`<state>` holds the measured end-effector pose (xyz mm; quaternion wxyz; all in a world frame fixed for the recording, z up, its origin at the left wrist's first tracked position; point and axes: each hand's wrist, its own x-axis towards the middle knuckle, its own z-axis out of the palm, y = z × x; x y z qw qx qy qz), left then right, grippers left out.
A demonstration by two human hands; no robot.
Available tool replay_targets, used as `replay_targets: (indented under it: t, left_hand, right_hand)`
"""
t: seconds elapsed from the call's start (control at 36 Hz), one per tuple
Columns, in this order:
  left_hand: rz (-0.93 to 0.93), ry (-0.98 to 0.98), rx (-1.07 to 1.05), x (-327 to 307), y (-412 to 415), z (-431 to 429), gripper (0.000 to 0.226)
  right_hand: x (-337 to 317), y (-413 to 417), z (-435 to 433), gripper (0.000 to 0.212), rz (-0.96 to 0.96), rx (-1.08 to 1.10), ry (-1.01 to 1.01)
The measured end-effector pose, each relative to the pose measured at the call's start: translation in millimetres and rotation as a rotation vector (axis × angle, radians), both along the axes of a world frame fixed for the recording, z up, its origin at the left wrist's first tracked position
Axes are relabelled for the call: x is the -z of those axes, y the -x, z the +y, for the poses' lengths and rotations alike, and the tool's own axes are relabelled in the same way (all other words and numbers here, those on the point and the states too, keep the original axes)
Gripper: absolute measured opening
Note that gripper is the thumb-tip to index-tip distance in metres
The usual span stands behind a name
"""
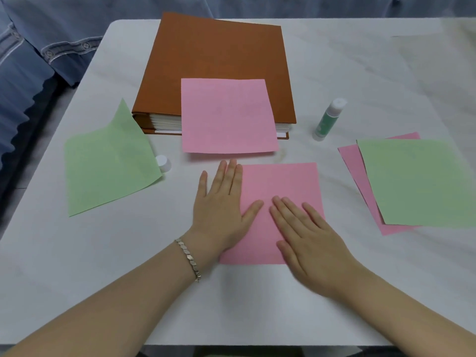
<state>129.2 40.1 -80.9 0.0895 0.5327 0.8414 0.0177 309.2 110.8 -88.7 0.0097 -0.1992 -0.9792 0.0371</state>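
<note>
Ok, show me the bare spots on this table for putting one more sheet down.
Free: the far right corner of the white table, beyond the green glue stick; the near left, below the left green paper sheet. Crowded: in front of the brown binder.

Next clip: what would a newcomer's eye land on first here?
The left hand and right hand lie flat on a pink paper square at the near centre. Behind it, a second pink sheet overhangs a thick brown binder. A green sheet lies at the left, another at the right.
</note>
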Motion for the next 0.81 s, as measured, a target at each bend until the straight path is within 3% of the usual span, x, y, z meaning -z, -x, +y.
replay_targets:
  t: [0.42,0.58,0.72,0.81]
  left_hand:
    - [0.024,-0.023,0.018,-0.3,-0.7,-1.0,0.092]
    - [-0.033,-0.115,0.059,-6.0,-9.9,0.0,0.083]
    - [-0.065,-0.19,0.294,2.7,-36.5,-9.6,0.064]
    - [-0.045,-0.153,0.35,8.9,-37.3,-19.9,0.066]
  right_hand:
    - [-10.8,-61.2,28.6,0.054,-0.083,0.203,-0.054]
    - [-16.2,-27.9,22.8,0.061,0.047,0.19,0.005]
    - [-2.6,7.3,7.4,0.065,0.044,0.219,0.036]
    - [-0.8,11.8,5.7,0.065,0.038,0.246,0.03]
